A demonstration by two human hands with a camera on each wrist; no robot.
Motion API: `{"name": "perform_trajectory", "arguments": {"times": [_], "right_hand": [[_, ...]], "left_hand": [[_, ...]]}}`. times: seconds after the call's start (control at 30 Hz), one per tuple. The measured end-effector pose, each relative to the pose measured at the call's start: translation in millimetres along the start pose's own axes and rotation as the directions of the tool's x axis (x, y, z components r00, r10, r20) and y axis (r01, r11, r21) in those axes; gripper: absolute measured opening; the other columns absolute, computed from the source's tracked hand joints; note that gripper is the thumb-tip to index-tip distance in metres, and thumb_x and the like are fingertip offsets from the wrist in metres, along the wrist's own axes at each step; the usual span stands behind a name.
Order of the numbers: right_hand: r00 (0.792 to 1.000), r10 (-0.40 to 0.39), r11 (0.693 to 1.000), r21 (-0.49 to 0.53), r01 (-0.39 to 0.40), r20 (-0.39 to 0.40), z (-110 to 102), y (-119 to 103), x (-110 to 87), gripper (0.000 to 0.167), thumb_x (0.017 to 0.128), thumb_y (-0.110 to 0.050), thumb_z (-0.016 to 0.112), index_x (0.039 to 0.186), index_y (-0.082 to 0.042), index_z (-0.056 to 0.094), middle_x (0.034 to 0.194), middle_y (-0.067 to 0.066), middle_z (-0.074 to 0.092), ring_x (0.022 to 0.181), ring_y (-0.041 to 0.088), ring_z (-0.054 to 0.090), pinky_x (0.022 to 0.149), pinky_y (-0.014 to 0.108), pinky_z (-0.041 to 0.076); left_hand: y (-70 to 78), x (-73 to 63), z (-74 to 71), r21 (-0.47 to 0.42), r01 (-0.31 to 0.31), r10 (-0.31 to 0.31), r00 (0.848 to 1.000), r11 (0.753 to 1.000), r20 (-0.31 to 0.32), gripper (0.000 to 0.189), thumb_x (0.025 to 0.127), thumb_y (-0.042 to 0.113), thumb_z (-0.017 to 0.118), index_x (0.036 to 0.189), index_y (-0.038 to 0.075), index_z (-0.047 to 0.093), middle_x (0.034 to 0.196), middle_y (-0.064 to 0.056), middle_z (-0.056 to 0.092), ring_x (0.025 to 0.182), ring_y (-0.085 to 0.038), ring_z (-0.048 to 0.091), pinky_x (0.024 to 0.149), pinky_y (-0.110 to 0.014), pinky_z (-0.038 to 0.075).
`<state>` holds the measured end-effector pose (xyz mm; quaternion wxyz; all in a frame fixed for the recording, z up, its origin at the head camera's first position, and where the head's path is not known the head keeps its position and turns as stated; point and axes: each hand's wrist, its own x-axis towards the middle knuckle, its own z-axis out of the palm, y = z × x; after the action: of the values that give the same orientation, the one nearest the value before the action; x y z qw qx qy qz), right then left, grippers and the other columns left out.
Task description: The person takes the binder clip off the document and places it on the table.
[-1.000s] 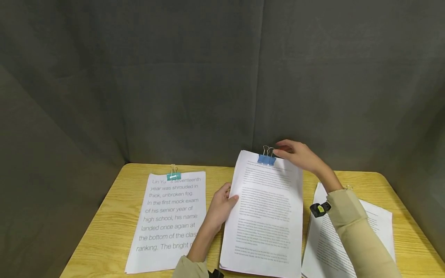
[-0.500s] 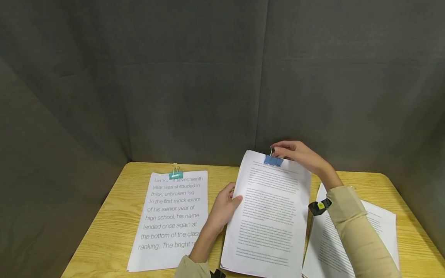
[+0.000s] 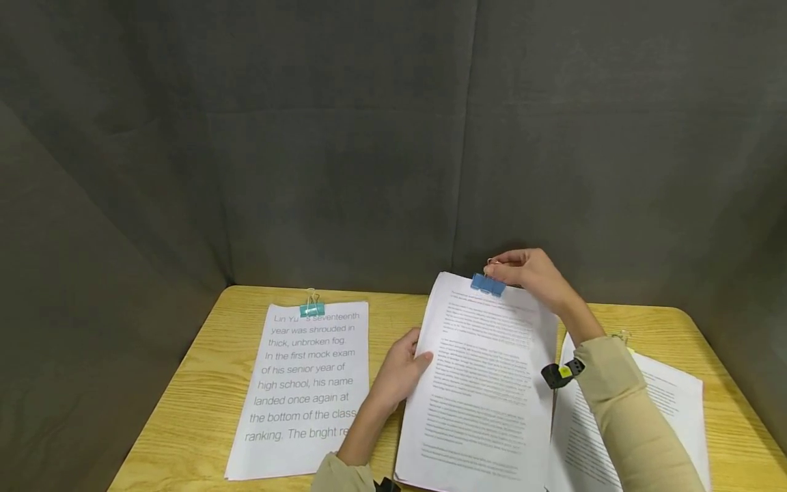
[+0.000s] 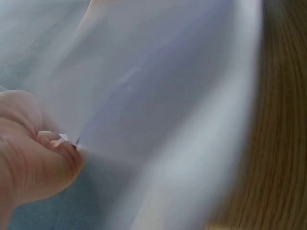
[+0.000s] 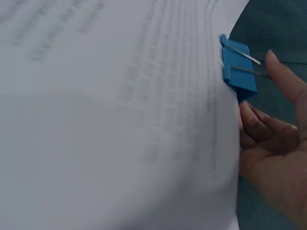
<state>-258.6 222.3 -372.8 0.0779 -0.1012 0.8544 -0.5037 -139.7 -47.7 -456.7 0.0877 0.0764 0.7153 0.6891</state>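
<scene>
A stack of printed sheets point(image 3: 479, 389) is tilted up off the table in the middle of the head view, with a blue binder clip point(image 3: 488, 284) on its top edge. My left hand point(image 3: 396, 372) grips the stack's left edge, thumb on the front page and fingers behind. With thumb and fingers my right hand point(image 3: 531, 277) pinches the clip's wire handles. The right wrist view shows the blue binder clip point(image 5: 240, 67) close up, its handles by the thumb. In the left wrist view blurred paper point(image 4: 158, 96) fills most of the picture beside the left hand point(image 4: 38, 153).
On the left of the wooden table point(image 3: 184, 383) lies a large-print stack point(image 3: 301, 396) with a teal binder clip point(image 3: 312, 309). Another printed stack point(image 3: 670, 403) with a clip at its top lies on the right, partly under the right forearm. A dark grey curtain point(image 3: 344, 137) hangs behind.
My right hand has gone from beside the blue clip's handles to pinching them. The held stack has shifted slightly right, and its top edge now sits a little lower.
</scene>
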Motion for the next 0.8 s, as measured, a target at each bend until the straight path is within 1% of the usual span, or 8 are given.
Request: {"name": "perform_trajectory", "arguments": {"times": [0.07,0.17,0.27,0.4,0.5,0.63,0.7,0.8], "right_hand": [[0.997,0.014,0.999,0.033,-0.012,-0.070,-1.4,-0.1,0.7,0.053,0.097,-0.040,0.072,0.126,0.004,0.069,0.110,0.002,0.076,0.100,0.016,0.067,0.094,0.035,0.050],[0.985,0.042,0.996,0.084,-0.028,-0.170,-4.2,1.7,0.9,0.058,0.098,-0.043,0.071,0.129,0.006,0.065,0.105,-0.004,0.074,0.097,0.009,0.066,0.093,0.029,0.050],[0.973,0.048,0.993,0.119,-0.021,-0.225,-6.4,5.3,-1.4,0.062,0.099,-0.044,0.070,0.133,0.007,0.061,0.104,-0.008,0.071,0.096,0.005,0.065,0.087,0.021,0.052],[0.970,0.018,0.984,0.174,0.025,-0.241,-7.4,11.1,-7.5,0.062,0.100,-0.040,0.069,0.138,0.008,0.056,0.104,-0.014,0.068,0.098,0.004,0.065,0.081,0.017,0.053],[0.970,-0.005,0.974,0.218,0.060,-0.244,-6.5,16.2,-12.7,0.062,0.102,-0.036,0.068,0.141,0.009,0.052,0.105,-0.016,0.066,0.099,0.004,0.063,0.081,0.017,0.054],[0.966,-0.007,0.955,0.286,0.083,-0.257,-5.6,23.8,-20.3,0.064,0.103,-0.031,0.066,0.146,0.012,0.046,0.106,-0.015,0.066,0.100,0.004,0.061,0.082,0.017,0.054],[0.962,0.008,0.940,0.329,0.086,-0.273,-5.0,27.0,-24.6,0.061,0.103,-0.030,0.067,0.144,0.011,0.047,0.106,-0.014,0.066,0.100,0.004,0.062,0.081,0.017,0.054],[0.953,0.045,0.909,0.408,0.086,-0.301,-2.6,32.7,-31.4,0.048,0.102,-0.028,0.068,0.134,0.005,0.055,0.102,-0.012,0.067,0.097,0.005,0.063,0.079,0.019,0.054]], "left_hand": [[0.3,-0.5,0.8,0.011,-0.004,0.004,1.000,1.000,0.001,0.034,0.101,-0.003,0.052,0.134,-0.005,0.060,0.093,-0.015,0.073,0.066,-0.017,0.067,0.059,-0.028,0.052],[0.5,-1.2,1.6,0.028,-0.004,0.005,1.000,1.000,-0.001,0.035,0.101,-0.003,0.053,0.134,-0.004,0.061,0.095,-0.014,0.073,0.067,-0.018,0.066,0.060,-0.029,0.052],[0.7,-1.3,0.5,0.035,-0.003,0.003,1.000,0.999,-0.011,0.035,0.101,-0.002,0.053,0.136,-0.004,0.060,0.095,-0.014,0.073,0.068,-0.018,0.066,0.061,-0.030,0.052],[-0.5,1.3,-4.0,0.054,0.006,-0.005,1.000,0.999,-0.017,0.036,0.103,0.001,0.052,0.138,-0.006,0.057,0.097,-0.013,0.072,0.071,-0.019,0.066,0.064,-0.031,0.053],[-1.9,3.9,-7.5,0.066,0.015,-0.014,1.000,0.998,-0.020,0.038,0.104,0.002,0.050,0.141,-0.006,0.055,0.100,-0.013,0.072,0.074,-0.020,0.067,0.067,-0.033,0.054],[-2.6,5.3,-10.4,0.072,0.024,-0.021,0.999,0.997,-0.044,0.038,0.104,0.003,0.050,0.140,-0.005,0.055,0.099,-0.012,0.072,0.074,-0.020,0.066,0.069,-0.035,0.052],[-2.8,5.8,-11.9,0.072,0.025,-0.021,0.998,0.997,-0.058,0.038,0.103,0.003,0.050,0.140,-0.005,0.056,0.099,-0.012,0.072,0.074,-0.020,0.065,0.070,-0.035,0.052],[-2.9,7.1,-14.5,0.071,0.029,-0.023,0.997,0.997,-0.074,0.038,0.102,0.002,0.051,0.139,-0.006,0.056,0.099,-0.013,0.073,0.074,-0.020,0.065,0.071,-0.035,0.052]]}}
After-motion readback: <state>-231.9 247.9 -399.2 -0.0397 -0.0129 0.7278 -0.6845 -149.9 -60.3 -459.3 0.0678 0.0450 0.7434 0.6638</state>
